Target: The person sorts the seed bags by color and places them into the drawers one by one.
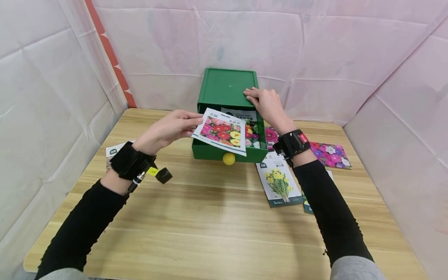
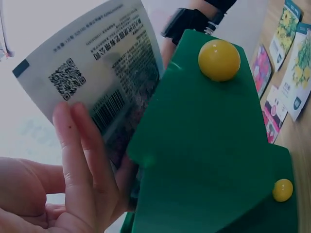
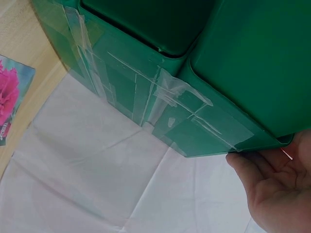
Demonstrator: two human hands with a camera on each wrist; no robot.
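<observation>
Left hand has a glossy paper seed packet pinched by its left edge, thumb on top and fingers underneath, so that grip is closed on the packet. The front is printed with red, pink and yellow flowers; the wrist view shows the back with a QR code, a barcode and small print. It's held tilted just above the open drawer of a small green plastic box, which sits near the back edge of the bench, about the middle.

The drawer is pulled out toward the person, has a round yellow knob on its front, and there are more flower packets lying inside it. Right hand rests flat on the smooth lid of the box at its front right corner, fingers fairly straight, not curled around anything. Crinkly clear tape is stuck along the box's side.

More packets lie loose on the wood-grain bench: a yellow-flower one and a purple one toward the right edge, another near the left edge.
</observation>
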